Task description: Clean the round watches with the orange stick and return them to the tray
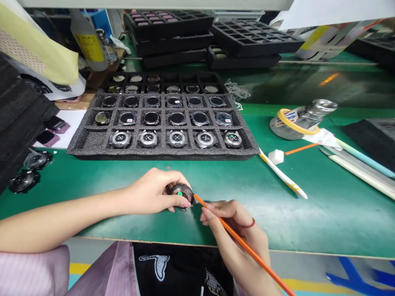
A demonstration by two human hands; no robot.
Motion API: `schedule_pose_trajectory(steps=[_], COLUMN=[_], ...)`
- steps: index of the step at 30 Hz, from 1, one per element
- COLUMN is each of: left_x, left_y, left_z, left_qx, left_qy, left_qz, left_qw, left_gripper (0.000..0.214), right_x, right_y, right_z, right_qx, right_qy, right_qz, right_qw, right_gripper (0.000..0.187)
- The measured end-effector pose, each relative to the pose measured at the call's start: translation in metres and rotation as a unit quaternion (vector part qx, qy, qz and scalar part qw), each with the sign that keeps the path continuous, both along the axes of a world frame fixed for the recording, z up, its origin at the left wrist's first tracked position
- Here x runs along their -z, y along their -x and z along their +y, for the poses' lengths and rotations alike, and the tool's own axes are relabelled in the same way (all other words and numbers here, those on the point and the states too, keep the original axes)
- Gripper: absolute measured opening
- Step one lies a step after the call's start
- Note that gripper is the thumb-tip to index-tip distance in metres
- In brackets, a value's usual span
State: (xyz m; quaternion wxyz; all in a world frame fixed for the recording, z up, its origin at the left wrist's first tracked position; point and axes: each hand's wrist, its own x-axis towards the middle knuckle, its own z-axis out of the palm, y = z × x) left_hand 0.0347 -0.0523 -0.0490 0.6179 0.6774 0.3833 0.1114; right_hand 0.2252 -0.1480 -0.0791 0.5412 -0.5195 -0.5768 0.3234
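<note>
Left hand point(151, 192) grips watch body point(181, 193) — right hand point(233, 226): orange stick point(243, 242), apparently touching.

This is an electronics assembly workshop. A green antistatic mat point(277, 197) covers the surface, with a grey foam tray point(163, 153) of smartwatch bodies point(148, 139) at 12 o'clock and stacked black trays point(253, 39) beyond it. A labelled plastic bottle point(89, 45) stands at 11 o'clock, a glass dispenser jar point(304, 121) at 2 o'clock.

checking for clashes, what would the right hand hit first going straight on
First comes the round watch body in the left hand; the tip of the orange stick in the right hand looks to be at its edge, touching or nearly.
</note>
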Motion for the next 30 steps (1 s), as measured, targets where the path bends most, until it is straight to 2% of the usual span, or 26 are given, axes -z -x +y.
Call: schedule_pose_trajectory(steps=[5,10,13,17,22,27,30], left_x=[0.000,0.000,0.000,0.000,0.000,-0.002,-0.004], left_y=[0.000,-0.001,-0.001,0.000,-0.001,-0.002,-0.002], left_z=[0.000,-0.001,-0.001,-0.001,0.000,0.000,-0.001], left_qx=[0.000,-0.002,-0.008,-0.005,-0.012,-0.015,-0.017], left_qy=[-0.006,-0.004,0.005,0.002,0.011,0.016,0.019], left_qz=[0.005,0.001,0.000,-0.001,0.006,0.016,0.013], left_qw=[1.000,1.000,1.000,1.000,1.000,1.000,1.000], left_gripper=[0.022,0.023,0.025,0.023,0.025,0.027,0.022], right_x=[0.004,0.007,0.007,0.005,0.006,0.006,0.006], right_y=[0.002,0.003,0.006,0.009,0.008,0.010,0.008], right_z=[-0.005,-0.014,-0.012,-0.012,-0.010,-0.014,-0.022], right_qx=[-0.005,0.025,0.024,0.040,0.034,0.043,0.027], right_qy=[0.001,-0.009,-0.006,-0.038,-0.031,-0.066,-0.043], right_qz=[0.001,-0.049,-0.035,-0.061,-0.057,-0.083,-0.062], right_qw=[1.000,0.998,0.999,0.997,0.997,0.993,0.997], right_gripper=[0.015,0.016,0.015,0.019,0.018,0.020,0.017])
